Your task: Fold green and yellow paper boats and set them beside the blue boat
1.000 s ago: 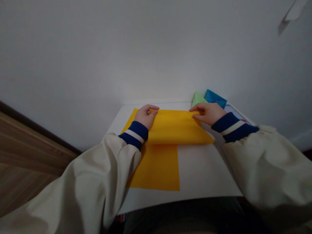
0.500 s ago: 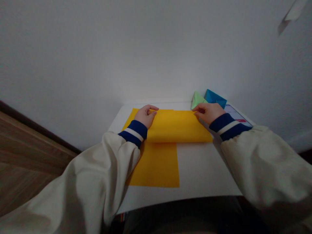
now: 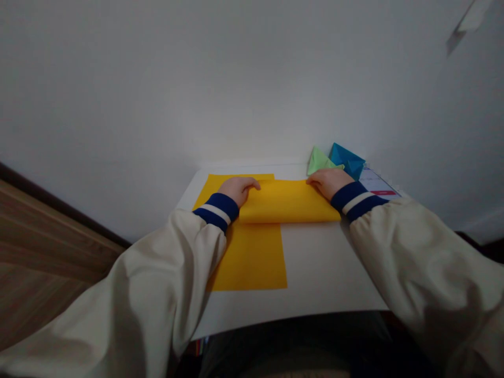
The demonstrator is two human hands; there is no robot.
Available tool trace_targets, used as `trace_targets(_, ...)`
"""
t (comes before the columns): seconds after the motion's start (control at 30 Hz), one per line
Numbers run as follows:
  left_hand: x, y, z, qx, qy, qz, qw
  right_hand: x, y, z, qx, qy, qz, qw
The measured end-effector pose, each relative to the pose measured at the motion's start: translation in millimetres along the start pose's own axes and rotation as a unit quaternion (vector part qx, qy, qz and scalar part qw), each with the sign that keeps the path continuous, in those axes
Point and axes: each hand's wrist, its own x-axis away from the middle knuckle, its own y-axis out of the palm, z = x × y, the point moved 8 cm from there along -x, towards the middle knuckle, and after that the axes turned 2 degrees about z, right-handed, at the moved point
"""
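Yellow paper (image 3: 289, 206) looks mid-fold, left hand (image 3: 235, 191) and right hand (image 3: 327, 181) both pinching its far edge, and creasing seemingly calls for aligned edges.

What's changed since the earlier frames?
The right hand has shifted left, thumb and fingers closer together; grip unclear. The near edge of the folded yellow sheet has moved slightly farther away. More of the flat yellow sheet shows beyond its far edge. The green folded paper and blue one stayed put.
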Motion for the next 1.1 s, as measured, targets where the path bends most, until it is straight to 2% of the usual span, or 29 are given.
trace_targets(0.2,-1.0,5.8,13.3,-0.118,0.087,-0.034,0.989,-1.3,3.9,-5.9,0.024,-0.038,-0.023,0.999)
trace_targets(0.57,-0.8,13.2,8.6,-0.156,0.126,-0.042,0.979,2.6,2.6,-14.6,0.066,-0.048,-0.056,0.995)
trace_targets(0.77,2.5,11.8,15.2,-0.182,0.122,-0.073,0.973,3.0,5.1,-13.8,0.064,-0.052,-0.071,0.994)
trace_targets(0.93,3.9,6.9,22.0,-0.218,0.089,-0.075,0.969,3.1,5.5,-13.6,0.062,-0.042,-0.089,0.993)
trace_targets(1.1,4.5,9.0,30.1,-0.225,0.102,-0.081,0.965,1.6,9.6,-11.9,0.061,-0.032,-0.111,0.991)
